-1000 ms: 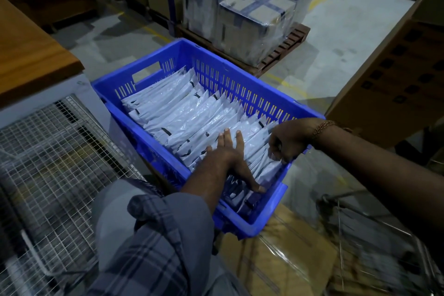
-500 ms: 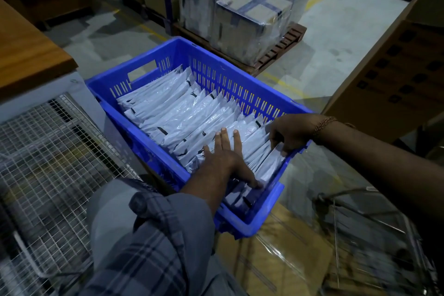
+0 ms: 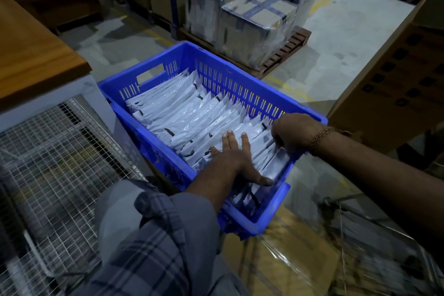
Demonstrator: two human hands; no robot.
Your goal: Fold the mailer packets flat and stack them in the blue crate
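Note:
A blue plastic crate stands in front of me, filled with a long row of white mailer packets standing on edge. My left hand lies flat with straight fingers on the near packets and presses them toward the far end, thumb spread to the right. My right hand sits at the crate's right rim with its fingers curled down over the ends of the nearest packets; the fingertips are hidden.
A wooden-topped table and a wire mesh cage stand at my left. Wrapped cartons on a wooden pallet lie beyond the crate. A large cardboard box is at the right, a wire trolley at lower right.
My right hand has shifted slightly toward the crate's right rim over the packet ends. My left hand stays pressed flat on the packets. The view has drifted a little.

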